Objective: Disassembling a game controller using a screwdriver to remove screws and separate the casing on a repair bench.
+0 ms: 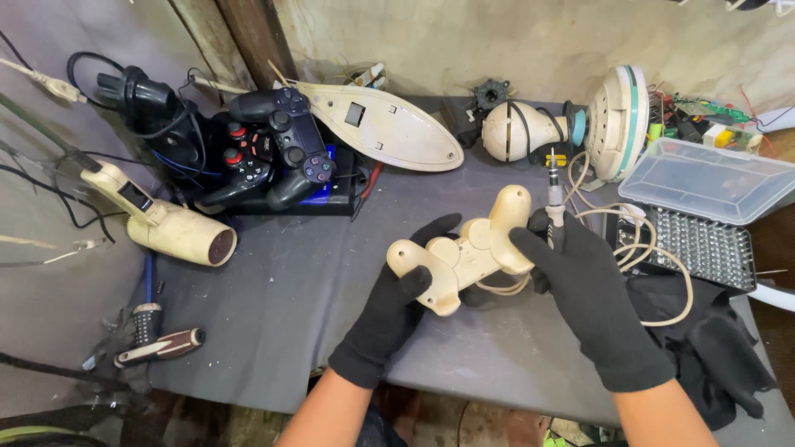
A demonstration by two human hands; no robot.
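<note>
Both my hands wear black gloves. My left hand [389,310] grips the left handle of a cream game controller [468,248], held above the grey table. My right hand [584,290] clasps the controller's right side and also holds a small screwdriver [554,197], its shaft pointing up beside the controller's upper handle. A beige cable [662,273] runs from the controller out to the right.
Dark game controllers [273,145] are piled at the back left, with a cream hair dryer [170,223] beside them. A cream fan motor [580,124] and oval cover [381,124] lie at the back. A bit set box [704,207] stands right, black cloth [712,348] below it.
</note>
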